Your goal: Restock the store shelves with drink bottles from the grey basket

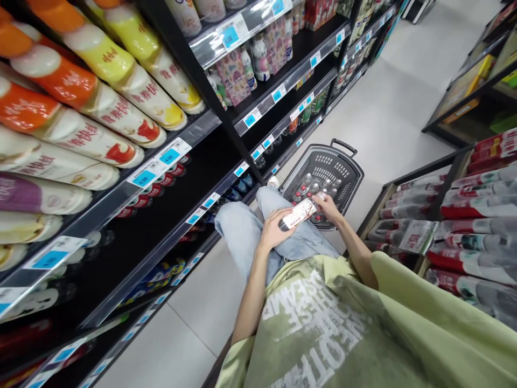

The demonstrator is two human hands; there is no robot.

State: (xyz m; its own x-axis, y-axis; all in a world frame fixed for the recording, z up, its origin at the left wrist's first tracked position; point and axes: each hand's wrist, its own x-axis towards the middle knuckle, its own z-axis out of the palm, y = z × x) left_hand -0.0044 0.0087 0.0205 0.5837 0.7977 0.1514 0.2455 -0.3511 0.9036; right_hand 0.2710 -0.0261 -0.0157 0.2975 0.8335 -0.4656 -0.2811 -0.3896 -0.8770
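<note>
A dark drink bottle [299, 214] with a white label and reddish print lies tilted over my lap. My left hand [273, 230] is closed around its lower end. At the cap end, the fingers of my right hand [328, 208] grip the bottle's neck; the cap is partly hidden by them. Just beyond my knees, a dark grey shopping basket [357, 175] stands on the floor with its handle up at the far end. Several small bottles [309, 186] with red or pale caps are inside it.
Shelves on the left hold large drink bottles [100, 108], with blue price tags [169, 156] along their edges. To the right, a display packed with clear bottles [472, 242] carries a price sign [419, 237]. The pale floor [371, 102] runs ahead between the shelving.
</note>
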